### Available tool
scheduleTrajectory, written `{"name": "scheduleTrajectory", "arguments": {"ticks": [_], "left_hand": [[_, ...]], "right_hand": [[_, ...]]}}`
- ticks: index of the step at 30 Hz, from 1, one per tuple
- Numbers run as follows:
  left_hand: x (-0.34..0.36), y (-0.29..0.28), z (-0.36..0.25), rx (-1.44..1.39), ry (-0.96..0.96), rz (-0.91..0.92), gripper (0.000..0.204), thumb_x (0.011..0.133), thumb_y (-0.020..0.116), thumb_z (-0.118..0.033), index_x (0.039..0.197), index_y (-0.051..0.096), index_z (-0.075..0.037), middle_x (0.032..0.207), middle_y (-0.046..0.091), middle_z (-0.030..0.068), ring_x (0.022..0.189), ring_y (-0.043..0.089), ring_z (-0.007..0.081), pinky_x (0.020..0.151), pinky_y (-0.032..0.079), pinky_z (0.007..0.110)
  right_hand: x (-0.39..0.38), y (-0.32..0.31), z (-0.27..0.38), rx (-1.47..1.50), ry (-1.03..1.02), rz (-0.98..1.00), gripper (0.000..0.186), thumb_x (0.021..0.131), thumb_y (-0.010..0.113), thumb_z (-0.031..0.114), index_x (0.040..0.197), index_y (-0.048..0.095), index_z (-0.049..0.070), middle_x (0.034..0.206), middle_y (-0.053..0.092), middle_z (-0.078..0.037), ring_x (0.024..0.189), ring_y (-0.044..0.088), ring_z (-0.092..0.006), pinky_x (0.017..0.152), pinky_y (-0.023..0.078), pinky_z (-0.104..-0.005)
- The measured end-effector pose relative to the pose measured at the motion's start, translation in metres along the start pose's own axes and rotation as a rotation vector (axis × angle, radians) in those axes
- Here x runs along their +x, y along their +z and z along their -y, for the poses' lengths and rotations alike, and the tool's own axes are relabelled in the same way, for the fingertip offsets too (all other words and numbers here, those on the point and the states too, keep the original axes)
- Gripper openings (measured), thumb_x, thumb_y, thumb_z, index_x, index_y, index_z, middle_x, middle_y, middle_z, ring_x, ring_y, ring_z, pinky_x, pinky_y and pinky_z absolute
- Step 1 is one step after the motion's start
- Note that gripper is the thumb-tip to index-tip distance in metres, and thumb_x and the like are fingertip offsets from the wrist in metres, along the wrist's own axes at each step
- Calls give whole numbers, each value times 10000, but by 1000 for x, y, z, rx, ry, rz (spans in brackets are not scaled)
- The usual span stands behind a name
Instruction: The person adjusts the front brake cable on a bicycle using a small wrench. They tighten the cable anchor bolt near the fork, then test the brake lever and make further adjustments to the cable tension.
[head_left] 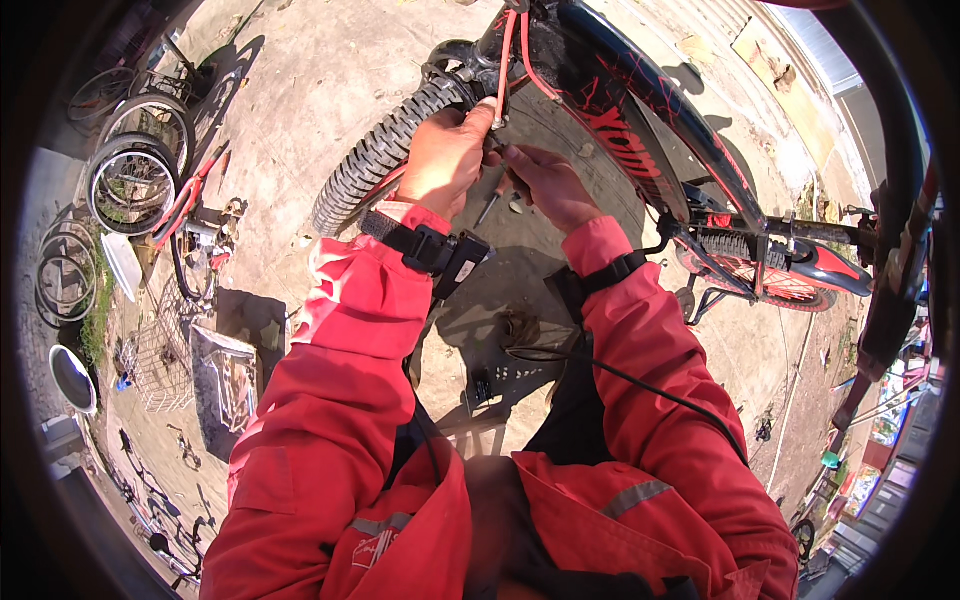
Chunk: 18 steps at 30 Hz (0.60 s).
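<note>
A black bicycle frame with red markings [640, 130] stands in front of me, its knobby front tyre [375, 150] to the left. My left hand [445, 160] is closed beside that wheel, thumb and fingers pinched at the lower end of a red cable [505, 65]. Close against it on the right, my right hand [552, 187] is closed too, fingertips together at small metal parts by the fork. The fingers hide what exactly each one grips. Just below the fingertips a screwdriver [490, 205] shows, seemingly lying on the ground.
Bicycle wheels [130, 185] and a red frame part [190, 195] lie at the left, near a wire basket [165, 365] and a box [225, 380]. The bicycle's rear wheel [790, 280] is at the right. A dark cable [660, 390] hangs across my right sleeve.
</note>
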<state>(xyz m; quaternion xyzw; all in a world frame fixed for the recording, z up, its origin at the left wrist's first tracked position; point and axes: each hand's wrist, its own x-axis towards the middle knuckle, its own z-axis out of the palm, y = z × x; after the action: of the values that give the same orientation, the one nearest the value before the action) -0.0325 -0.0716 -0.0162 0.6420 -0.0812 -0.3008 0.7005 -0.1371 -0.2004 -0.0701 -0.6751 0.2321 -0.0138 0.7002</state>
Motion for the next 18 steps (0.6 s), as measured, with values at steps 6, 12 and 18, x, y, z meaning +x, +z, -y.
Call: {"name": "scheduleTrajectory", "arguments": {"ticks": [6, 12, 18], "left_hand": [[-1, 0, -1, -4, 5, -7, 396, 989, 674, -335, 931, 659, 57, 674, 616, 55, 503, 560, 128, 435, 384, 285], [-1, 0, -1, -30, 0, 1, 384, 990, 679, -324, 943, 659, 56, 684, 624, 56, 500, 556, 124, 434, 378, 281], [-3, 1, -1, -49, 2, -1, 374, 992, 680, -313, 942, 659, 56, 689, 625, 59, 500, 557, 126, 435, 387, 282]], "right_hand": [[0, -1, 0, 19, -25, -7, 400, 1054, 556, 414, 1167, 709, 62, 690, 504, 56, 604, 433, -54, 532, 342, -250], [8, -2, -6, -3, -39, 38, 405, 1060, 543, 422, 1129, 707, 59, 729, 522, 48, 638, 451, -62, 580, 379, -257], [20, 4, -20, 28, -166, 26, 404, 1068, 535, 406, 1162, 700, 50, 800, 576, 31, 738, 512, -82, 679, 431, -262]]}}
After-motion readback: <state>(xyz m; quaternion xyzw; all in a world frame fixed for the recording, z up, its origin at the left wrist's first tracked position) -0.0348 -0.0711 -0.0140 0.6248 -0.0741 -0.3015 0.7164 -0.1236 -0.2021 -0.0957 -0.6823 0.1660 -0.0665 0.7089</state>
